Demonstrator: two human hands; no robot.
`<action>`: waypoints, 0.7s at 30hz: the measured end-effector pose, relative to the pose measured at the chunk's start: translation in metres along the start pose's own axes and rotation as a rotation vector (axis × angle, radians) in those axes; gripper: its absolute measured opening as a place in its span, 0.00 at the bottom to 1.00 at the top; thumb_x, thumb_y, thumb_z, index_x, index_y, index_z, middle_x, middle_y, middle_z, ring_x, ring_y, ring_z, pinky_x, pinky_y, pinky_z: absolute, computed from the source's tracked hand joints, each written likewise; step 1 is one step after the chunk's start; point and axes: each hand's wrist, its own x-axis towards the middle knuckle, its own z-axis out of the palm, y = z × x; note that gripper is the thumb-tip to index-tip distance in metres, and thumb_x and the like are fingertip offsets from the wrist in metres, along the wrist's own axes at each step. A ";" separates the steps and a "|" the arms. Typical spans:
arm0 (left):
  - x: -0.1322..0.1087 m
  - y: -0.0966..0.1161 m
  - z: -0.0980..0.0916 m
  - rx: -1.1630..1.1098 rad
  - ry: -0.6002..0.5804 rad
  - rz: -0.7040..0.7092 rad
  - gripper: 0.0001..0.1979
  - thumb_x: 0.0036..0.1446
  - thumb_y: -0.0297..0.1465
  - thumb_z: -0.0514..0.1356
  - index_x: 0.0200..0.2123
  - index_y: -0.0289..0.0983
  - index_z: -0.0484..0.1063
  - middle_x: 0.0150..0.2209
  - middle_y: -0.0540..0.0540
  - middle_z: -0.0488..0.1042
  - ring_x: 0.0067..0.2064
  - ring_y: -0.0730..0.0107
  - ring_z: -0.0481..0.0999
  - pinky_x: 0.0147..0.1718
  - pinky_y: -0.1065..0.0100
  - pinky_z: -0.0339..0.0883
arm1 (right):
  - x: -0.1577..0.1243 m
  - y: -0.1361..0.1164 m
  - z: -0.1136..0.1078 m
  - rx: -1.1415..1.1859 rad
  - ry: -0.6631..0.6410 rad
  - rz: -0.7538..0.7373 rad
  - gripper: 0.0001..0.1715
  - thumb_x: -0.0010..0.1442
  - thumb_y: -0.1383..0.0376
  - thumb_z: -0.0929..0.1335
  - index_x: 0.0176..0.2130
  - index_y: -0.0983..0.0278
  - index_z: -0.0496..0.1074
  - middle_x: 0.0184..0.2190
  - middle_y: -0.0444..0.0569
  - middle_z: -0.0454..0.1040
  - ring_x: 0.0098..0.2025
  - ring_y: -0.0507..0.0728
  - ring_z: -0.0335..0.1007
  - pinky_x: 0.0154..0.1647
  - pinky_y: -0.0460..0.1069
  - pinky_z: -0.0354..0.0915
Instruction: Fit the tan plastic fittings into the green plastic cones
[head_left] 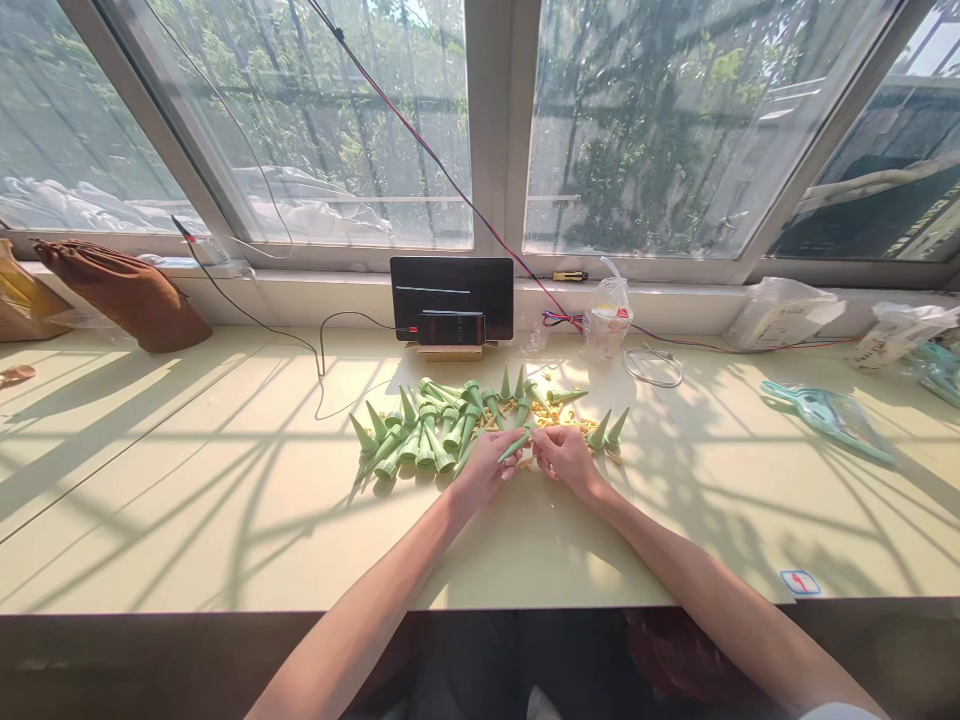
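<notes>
My left hand [489, 460] is closed round a slim green plastic spike [514, 446], whose pointed end slants down to the left. At the spike's upper end, the fingers of my right hand [566, 460] are pinched together; whatever is in them is too small to make out. Beyond my left hand lies a heap of similar green spikes [425, 447] with flared ends, some standing point up. Small yellowish pieces [589, 424] are scattered behind and beside my right hand. Two upright green cones [615, 430] stand just right of that hand.
A black tablet [452, 275] with a phone [451, 328] before it stands at the back. A plastic cup in a bag [607, 325] and coiled cable [652, 367] are right of it. A brown pouch [127, 295] lies left; a bagged teal tool [825, 418] lies right.
</notes>
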 end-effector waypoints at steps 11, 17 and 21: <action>-0.001 0.001 0.001 0.011 0.005 0.005 0.17 0.44 0.39 0.71 0.26 0.30 0.75 0.18 0.52 0.64 0.16 0.86 0.55 0.13 0.78 0.44 | 0.000 -0.001 -0.001 -0.025 -0.009 -0.010 0.27 0.61 0.49 0.67 0.20 0.63 0.67 0.10 0.40 0.62 0.11 0.49 0.54 0.12 0.45 0.50; -0.001 -0.001 0.002 0.126 0.039 0.108 0.19 0.47 0.43 0.69 0.23 0.33 0.71 0.19 0.53 0.64 0.16 0.83 0.56 0.12 0.76 0.49 | 0.001 0.001 0.002 -0.083 0.020 0.019 0.27 0.61 0.46 0.66 0.21 0.63 0.67 0.10 0.39 0.60 0.11 0.49 0.52 0.14 0.46 0.50; 0.001 -0.006 0.001 0.251 0.054 0.224 0.21 0.51 0.48 0.65 0.25 0.34 0.71 0.21 0.51 0.68 0.16 0.80 0.59 0.12 0.74 0.53 | 0.004 0.003 0.000 -0.144 0.038 0.022 0.30 0.62 0.43 0.64 0.22 0.62 0.67 0.10 0.39 0.60 0.11 0.49 0.52 0.14 0.46 0.50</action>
